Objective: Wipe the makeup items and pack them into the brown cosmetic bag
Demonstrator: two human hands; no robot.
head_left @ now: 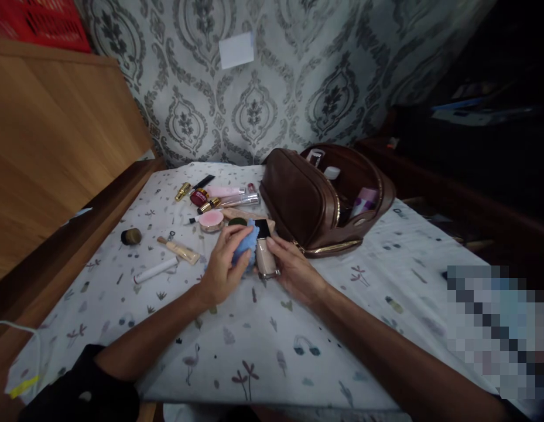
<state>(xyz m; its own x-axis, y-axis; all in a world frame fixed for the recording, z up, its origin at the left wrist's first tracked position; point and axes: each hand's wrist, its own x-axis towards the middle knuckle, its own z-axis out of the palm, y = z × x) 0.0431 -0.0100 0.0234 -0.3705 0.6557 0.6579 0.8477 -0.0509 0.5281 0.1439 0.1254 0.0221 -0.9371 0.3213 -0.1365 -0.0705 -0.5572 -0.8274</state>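
Observation:
My right hand (293, 266) grips a foundation bottle (266, 258) with a black cap and beige contents, held upright above the table. A blue cloth (245, 249) is bunched in my left hand (225, 264), its edge against the bottle's side near the cap. Just behind my left hand lie a pink round compact (211, 220) and a dark round item, partly covered by the hand. The brown cosmetic bag (298, 193) stands unzipped behind my right hand, with a purple-and-white tube (365, 201) and white-capped items inside.
Left of my hands lie a beige tube (179, 251), a white stick (155, 270) and a short brush (131, 236). Farther back are a red jar (199, 197), a gold lipstick (182, 191) and clear tubes (240, 200). A wooden cabinet (65, 105) borders the left side.

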